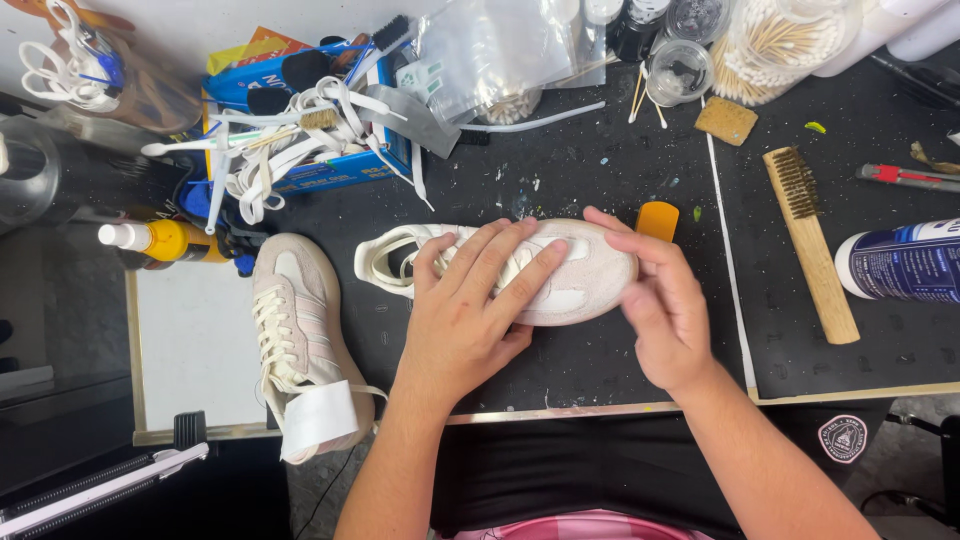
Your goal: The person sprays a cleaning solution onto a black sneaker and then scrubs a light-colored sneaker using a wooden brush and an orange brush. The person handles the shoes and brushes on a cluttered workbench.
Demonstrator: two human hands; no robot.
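A pale pink and white sneaker (590, 275) lies on its side across the black work mat (600, 170), toe pointing right. My left hand (470, 310) lies flat over its laces and middle, fingers spread toward the toe. My right hand (660, 305) rests against the toe end, fingers curled on the suede, with a small orange tool (657, 219) just behind it. The second sneaker (300, 330) stands to the left, toe away from me, a white strip across its heel.
A wooden wire brush (810, 240) lies right of the shoe, beside a blue-and-white bottle (900, 262) on its side. A box of white laces (300, 140), a yellow glue bottle (165, 240), cotton-swab jars (770, 40) and plastic bags crowd the back.
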